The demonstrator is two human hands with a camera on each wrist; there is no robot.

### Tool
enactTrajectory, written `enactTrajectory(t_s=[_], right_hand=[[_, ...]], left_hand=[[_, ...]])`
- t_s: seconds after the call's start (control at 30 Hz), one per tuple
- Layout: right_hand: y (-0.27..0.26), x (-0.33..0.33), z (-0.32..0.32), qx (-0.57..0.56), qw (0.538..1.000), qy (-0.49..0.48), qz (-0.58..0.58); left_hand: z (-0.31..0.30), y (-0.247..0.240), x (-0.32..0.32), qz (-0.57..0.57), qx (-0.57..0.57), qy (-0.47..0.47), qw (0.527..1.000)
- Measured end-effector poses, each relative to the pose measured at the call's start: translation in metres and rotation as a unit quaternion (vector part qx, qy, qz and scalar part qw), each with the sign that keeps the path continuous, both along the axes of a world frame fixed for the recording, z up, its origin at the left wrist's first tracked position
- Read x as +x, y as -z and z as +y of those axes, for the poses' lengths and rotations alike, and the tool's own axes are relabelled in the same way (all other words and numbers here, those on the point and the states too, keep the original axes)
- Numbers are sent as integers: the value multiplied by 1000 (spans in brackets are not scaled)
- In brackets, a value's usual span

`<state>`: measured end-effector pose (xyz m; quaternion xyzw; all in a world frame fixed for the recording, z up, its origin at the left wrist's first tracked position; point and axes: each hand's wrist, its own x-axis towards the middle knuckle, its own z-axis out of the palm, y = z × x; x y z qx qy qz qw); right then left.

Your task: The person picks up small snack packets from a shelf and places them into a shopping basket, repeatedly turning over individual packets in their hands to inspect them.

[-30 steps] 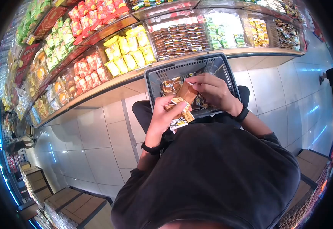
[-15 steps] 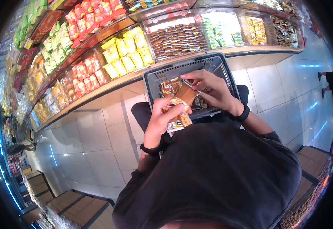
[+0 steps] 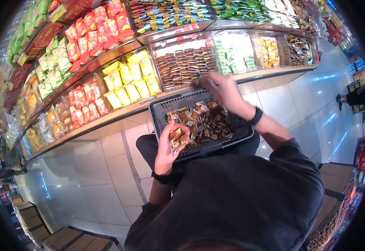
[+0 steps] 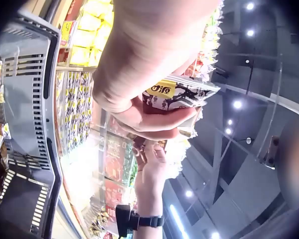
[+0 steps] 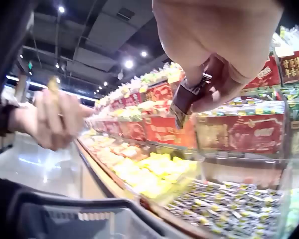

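Observation:
In the head view my left hand [image 3: 167, 146] grips several small printed packets [image 3: 177, 137] over the near left side of a grey basket [image 3: 159, 109]; the left wrist view shows white, black and yellow printing on the packets [image 4: 177, 94] between its fingers. My right hand [image 3: 228, 94] is above the basket's far edge, near the bin of brown packets [image 3: 186, 67]. Its fingers pinch a dark brown packet [image 5: 183, 103], clear in the right wrist view and blurred from above. Many brown packets [image 3: 209, 121] lie loose inside the basket.
Beyond the basket run shelf bins of yellow packets [image 3: 132, 77], red packets [image 3: 86, 102] and green packets [image 3: 232, 52], behind a wooden ledge [image 3: 270, 74]. Tiled floor [image 3: 86, 167] lies to the left. A person's legs [image 3: 352, 98] are at far right.
The right hand has left the brown packet by my left hand and moved up toward the bins, a brown packet in its fingers. The left hand has shifted left, uncovering more of the basket's contents.

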<state>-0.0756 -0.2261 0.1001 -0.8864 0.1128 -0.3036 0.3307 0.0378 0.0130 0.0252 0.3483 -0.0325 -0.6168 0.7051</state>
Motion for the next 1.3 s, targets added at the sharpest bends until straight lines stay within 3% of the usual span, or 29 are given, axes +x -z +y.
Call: enactTrajectory(t_s=[0.07,0.1,0.23,0.43,0.5,0.6,0.77,0.83,0.9,0.93,0.97,1.03,1.1,1.17,1.23,1.3], right_hand=[[19,31,-55,-16,997,68,-14],[34,47,-89,-94,991,98,6],[86,101,-188,-253,954,95,128],[127,147,-222,-316,910,100,250],[136,149,-227,-287,909,124,276],[150,151,-244,-229,929,84,278],[152,150,-252,-245,924,24,293],[139,146,-243,-234,929,5,286],[120,134,-227,-243,928,66,275],[100,124,-208,-263,941,69,204],[86,112,-191,-262,941,68,202],[69,85,-151,-198,977,52,60],[58,49,-85,119,991,-31,56],[12,7,-5,376,901,-100,190],[15,-18,45,359,900,-140,207],[14,-32,75,278,939,-138,149]], left_hand=[[3,6,6,-15,21,-23,999],[3,7,7,-12,17,-25,999],[3,8,13,-42,65,-28,997],[3,9,16,-38,83,-54,994],[4,10,19,-38,78,-56,995],[6,9,20,-41,74,-55,995],[4,12,18,-44,62,-50,996],[2,13,15,-51,57,-46,996],[0,9,12,-71,51,-49,995],[0,5,10,-87,46,-53,994],[-2,3,8,-88,47,-54,994],[-5,-2,5,-113,30,-64,991],[-11,-8,-1,-164,23,-79,983],[-19,-19,-11,-212,32,-105,971],[-25,-18,-19,-272,21,-137,952],[-28,-9,-17,-378,32,-100,920]])
